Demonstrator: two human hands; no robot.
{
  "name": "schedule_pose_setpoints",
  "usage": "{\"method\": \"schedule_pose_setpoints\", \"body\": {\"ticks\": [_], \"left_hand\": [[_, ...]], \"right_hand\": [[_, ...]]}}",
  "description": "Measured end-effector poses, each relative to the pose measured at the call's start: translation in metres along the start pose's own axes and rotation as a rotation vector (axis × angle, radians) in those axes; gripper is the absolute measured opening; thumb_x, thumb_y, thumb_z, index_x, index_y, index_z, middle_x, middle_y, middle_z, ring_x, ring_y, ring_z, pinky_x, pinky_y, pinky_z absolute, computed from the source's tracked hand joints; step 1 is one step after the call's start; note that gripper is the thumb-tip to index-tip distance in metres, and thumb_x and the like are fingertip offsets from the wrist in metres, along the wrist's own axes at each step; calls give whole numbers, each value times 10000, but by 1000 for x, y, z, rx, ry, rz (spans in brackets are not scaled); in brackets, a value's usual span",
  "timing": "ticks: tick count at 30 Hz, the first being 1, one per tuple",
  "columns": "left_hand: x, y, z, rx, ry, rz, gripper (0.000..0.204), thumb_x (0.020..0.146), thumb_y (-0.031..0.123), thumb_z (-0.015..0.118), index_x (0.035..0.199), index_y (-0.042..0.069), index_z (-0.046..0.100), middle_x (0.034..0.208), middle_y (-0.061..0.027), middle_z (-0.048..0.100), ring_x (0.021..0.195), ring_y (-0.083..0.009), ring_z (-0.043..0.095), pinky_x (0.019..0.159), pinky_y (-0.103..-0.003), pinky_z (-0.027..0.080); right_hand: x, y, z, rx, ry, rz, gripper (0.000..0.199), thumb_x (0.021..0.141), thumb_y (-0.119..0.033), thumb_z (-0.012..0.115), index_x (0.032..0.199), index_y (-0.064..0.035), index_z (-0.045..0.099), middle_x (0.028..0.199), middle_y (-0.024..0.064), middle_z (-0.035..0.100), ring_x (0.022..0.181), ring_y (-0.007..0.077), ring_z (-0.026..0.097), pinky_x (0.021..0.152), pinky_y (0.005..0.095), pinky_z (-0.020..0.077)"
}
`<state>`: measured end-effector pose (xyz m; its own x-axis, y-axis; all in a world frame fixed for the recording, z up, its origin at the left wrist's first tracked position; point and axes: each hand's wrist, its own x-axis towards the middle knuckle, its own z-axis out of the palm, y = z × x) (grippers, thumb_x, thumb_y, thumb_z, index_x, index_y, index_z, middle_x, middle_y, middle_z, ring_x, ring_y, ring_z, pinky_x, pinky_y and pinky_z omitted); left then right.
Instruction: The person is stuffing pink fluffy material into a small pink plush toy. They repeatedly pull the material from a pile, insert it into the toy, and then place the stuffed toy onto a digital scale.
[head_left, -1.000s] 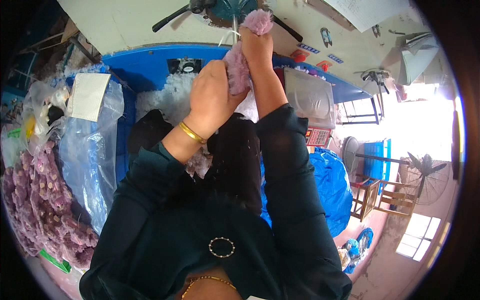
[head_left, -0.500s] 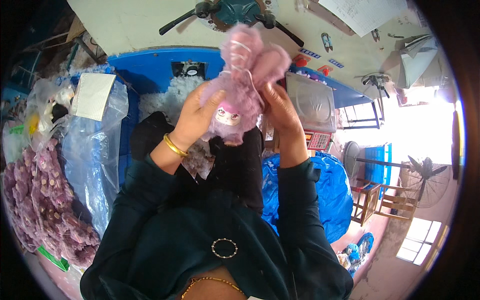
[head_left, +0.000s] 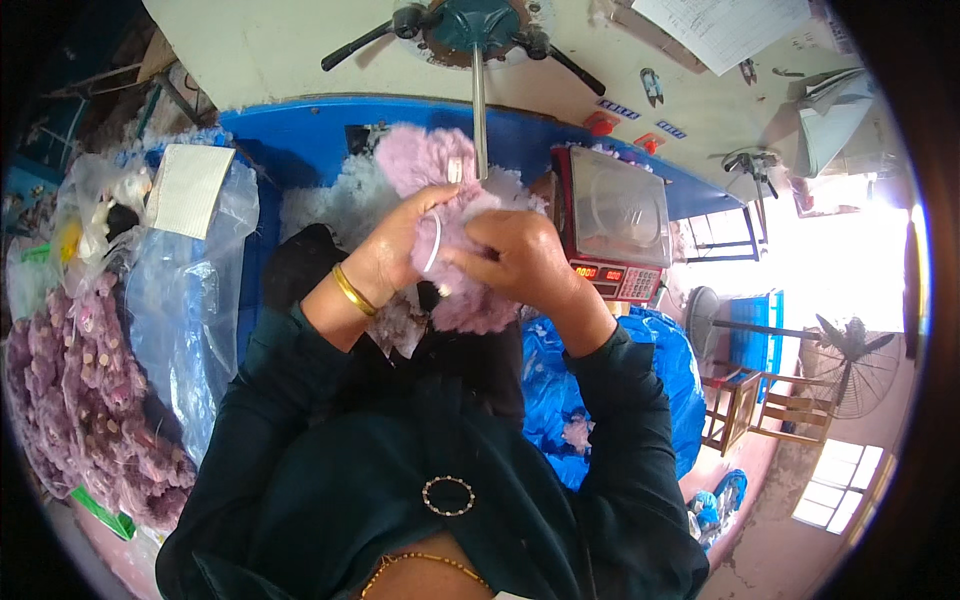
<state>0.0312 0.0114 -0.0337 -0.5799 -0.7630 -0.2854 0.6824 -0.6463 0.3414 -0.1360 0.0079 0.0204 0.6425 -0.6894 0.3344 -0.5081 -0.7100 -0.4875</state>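
Note:
A fluffy mauve plush toy (head_left: 455, 295) is between my hands, above my lap. It bears a small white tag and a white cord loop; no face shows on it now. My left hand (head_left: 395, 240) grips its left side, thumb near the tag. Across its right side, my right hand (head_left: 525, 250) has its fingers bent onto the fur, the fingertips partly hidden. Just above the toy, a thin metal tube (head_left: 479, 110) comes down from a dark green machine head (head_left: 478, 30). The tube's tip is beside the toy's upper part; whether they touch I cannot tell.
White stuffing (head_left: 335, 210) lies in the blue bin (head_left: 300, 125) ahead. Right of it stands a red scale (head_left: 615, 280). A blue plastic bag (head_left: 660, 390) is beside my right arm. Many mauve plush skins (head_left: 90, 400) are heaped at left. Two snips (head_left: 652, 87) lie on the table.
The plush toy's face and long ears, visible before, are out of sight. My right hand has come down and inward over the toy. The metal tube and a pink tuft in the blue bag now show.

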Motion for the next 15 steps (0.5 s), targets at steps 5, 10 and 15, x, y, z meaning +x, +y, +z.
{"method": "schedule_pose_setpoints", "body": {"ticks": [5,10,15], "left_hand": [[5,10,34,-3,79,309,384,975,356,461,1218,64,516,1097,-62,618,989,-181,618,843,-330,519],[7,-1,23,821,260,646,282,874,247,655,1041,44,552,943,-40,605,861,-124,616,701,-280,506],[-3,-2,27,1643,435,884,275,846,148,656,1046,1,537,945,-107,612,841,-219,620,694,-369,487]], "right_hand": [[60,35,3,-295,319,168,266,702,-322,666,626,-82,578,638,139,569,612,359,573,533,443,444],[120,94,2,-333,389,186,277,664,-354,660,633,-84,608,686,154,602,662,364,588,565,443,457],[98,78,6,-305,339,247,279,664,-343,662,637,-71,606,657,150,585,644,365,579,555,430,449]]}}
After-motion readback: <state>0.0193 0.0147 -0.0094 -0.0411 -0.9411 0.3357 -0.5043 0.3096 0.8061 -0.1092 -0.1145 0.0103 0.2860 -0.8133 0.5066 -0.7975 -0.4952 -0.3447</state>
